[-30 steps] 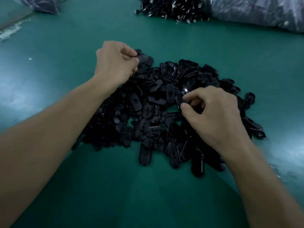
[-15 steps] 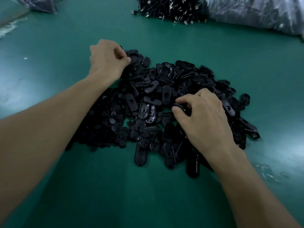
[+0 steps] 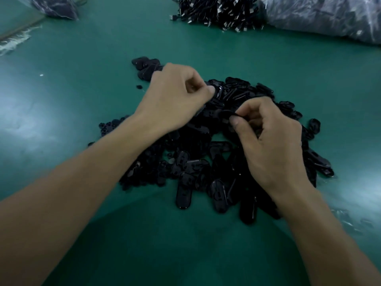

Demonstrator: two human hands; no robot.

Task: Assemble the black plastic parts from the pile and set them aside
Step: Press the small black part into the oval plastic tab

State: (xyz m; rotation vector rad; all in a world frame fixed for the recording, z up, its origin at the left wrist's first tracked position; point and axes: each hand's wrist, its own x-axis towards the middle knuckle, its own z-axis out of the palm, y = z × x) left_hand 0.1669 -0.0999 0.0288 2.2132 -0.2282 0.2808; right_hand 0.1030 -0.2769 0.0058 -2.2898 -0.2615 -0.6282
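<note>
Left hand (image 3: 175, 96), maybe pinching a part (image 3: 218, 90), has neared right hand (image 3: 272, 141).

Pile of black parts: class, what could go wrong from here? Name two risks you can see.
1. The right hand pinches a black part by its edge; it could slip and be lost among the look-alike pile.
2. The left forearm crosses the pile; moving it may sweep parts away, like the small piece lying alone on the green table.
</note>
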